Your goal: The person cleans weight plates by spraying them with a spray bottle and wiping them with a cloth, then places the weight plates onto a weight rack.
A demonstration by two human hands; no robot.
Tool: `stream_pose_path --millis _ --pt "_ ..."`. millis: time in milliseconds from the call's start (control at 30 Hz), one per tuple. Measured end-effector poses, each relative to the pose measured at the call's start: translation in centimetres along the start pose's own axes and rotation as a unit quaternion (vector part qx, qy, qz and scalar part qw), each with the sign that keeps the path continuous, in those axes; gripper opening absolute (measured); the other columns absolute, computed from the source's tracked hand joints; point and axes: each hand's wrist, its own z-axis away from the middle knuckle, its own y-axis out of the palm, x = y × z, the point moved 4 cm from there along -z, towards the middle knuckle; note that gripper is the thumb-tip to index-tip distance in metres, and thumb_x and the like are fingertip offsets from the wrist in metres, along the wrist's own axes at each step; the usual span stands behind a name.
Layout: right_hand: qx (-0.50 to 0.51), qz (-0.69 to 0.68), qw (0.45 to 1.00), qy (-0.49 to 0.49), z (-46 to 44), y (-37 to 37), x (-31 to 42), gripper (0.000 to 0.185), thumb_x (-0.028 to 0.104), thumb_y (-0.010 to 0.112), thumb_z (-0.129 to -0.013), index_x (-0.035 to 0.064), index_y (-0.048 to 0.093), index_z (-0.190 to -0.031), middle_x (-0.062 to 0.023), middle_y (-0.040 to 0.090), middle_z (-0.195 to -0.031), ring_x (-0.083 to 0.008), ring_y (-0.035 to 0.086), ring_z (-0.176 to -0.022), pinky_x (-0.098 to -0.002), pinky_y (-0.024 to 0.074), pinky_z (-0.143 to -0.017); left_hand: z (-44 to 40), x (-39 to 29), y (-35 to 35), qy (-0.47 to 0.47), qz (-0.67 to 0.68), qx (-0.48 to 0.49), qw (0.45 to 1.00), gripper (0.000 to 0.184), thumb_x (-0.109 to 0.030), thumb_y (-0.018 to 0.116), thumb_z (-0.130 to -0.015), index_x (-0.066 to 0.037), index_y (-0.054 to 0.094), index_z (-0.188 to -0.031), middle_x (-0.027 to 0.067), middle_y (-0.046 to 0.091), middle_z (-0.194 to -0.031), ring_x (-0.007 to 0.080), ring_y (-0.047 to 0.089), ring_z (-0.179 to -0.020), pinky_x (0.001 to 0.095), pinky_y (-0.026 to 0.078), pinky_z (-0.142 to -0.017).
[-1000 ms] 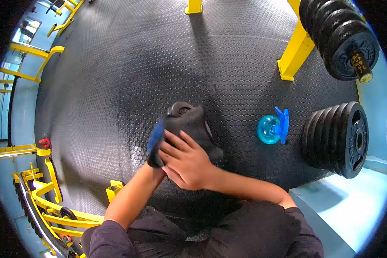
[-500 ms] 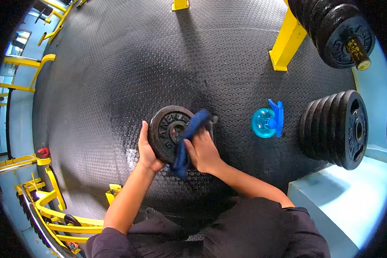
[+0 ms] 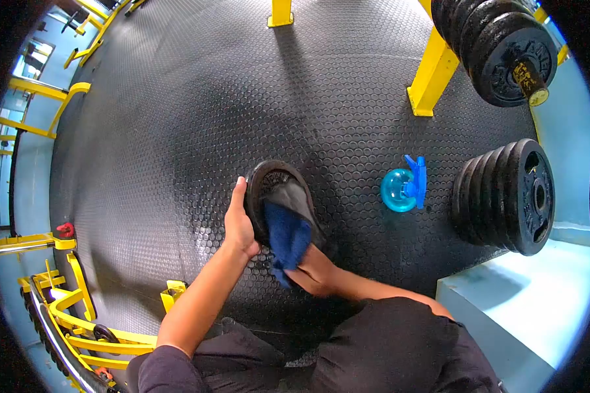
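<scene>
A round black weight plate (image 3: 273, 171) with raised lettering is held on its edge, tilted, in front of my knees. Around its left rim my left hand (image 3: 240, 226) is closed, thumb pointing up. My right hand (image 3: 313, 272) grips a blue cloth (image 3: 287, 237), which lies against the plate's face and hides its centre hole and most of the letters. A grey patch, perhaps the cloth's other side, shows above the blue part. The right fingers are mostly covered by the cloth.
To the right, a clear blue spray bottle (image 3: 400, 190) rests on the black rubber floor (image 3: 196, 111). Beyond it several plates (image 3: 505, 196) stand stacked on edge, beside a pale ledge (image 3: 505, 295). More plates (image 3: 505, 59) hang on a yellow rack (image 3: 432, 72). Yellow gym frames (image 3: 85, 327) line the left.
The plate has turned so its face looks narrower. My right hand and the cloth have swept down across it, from the right side to the lower face. My left hand keeps its hold.
</scene>
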Motion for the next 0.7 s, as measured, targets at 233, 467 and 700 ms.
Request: stream_pose_path --millis 233,467,700 --pt "0.052 0.181 0.972 0.143 7.2 -3.0 0.7 0.030 0.032 0.070 -0.086 0.0018 0.066 -0.083 -0.0177 0.064 -0.092 -0.0374 0.061 -0.094 -0.0472 0.0478 -0.085 -0.4 -1.3 -2.5 0.105 -0.218 -0.087 0.966 0.034 -0.023 0.071 -0.093 -0.003 0.061 -0.118 0.0087 0.068 -0.106 0.0203 0.068 -0.095 0.0375 0.057 -0.086" --pt "-0.186 0.377 0.867 0.267 2.3 -10.3 2.9 0.039 0.037 0.073 -0.086 0.0009 0.062 -0.077 -0.0136 0.061 -0.076 -0.0322 0.061 -0.074 -0.0441 0.0476 -0.065 0.2 1.0 -5.9 0.113 -0.136 -0.074 0.981 0.033 -0.013 0.073 -0.091 -0.003 0.059 -0.118 0.0092 0.068 -0.106 0.0198 0.068 -0.093 0.0355 0.057 -0.081" --pt "-0.167 -0.170 0.909 0.343 4.2 -5.2 -2.8 0.058 0.043 0.049 -0.104 -0.0025 0.051 -0.138 -0.0179 0.056 -0.132 -0.0212 0.056 -0.118 -0.0348 0.0429 -0.102 8.1 -0.9 0.3 0.119 -0.274 -0.075 0.952 0.042 0.001 0.072 -0.082 0.002 0.062 -0.122 0.0083 0.069 -0.110 0.0178 0.066 -0.099 0.0300 0.051 -0.090"
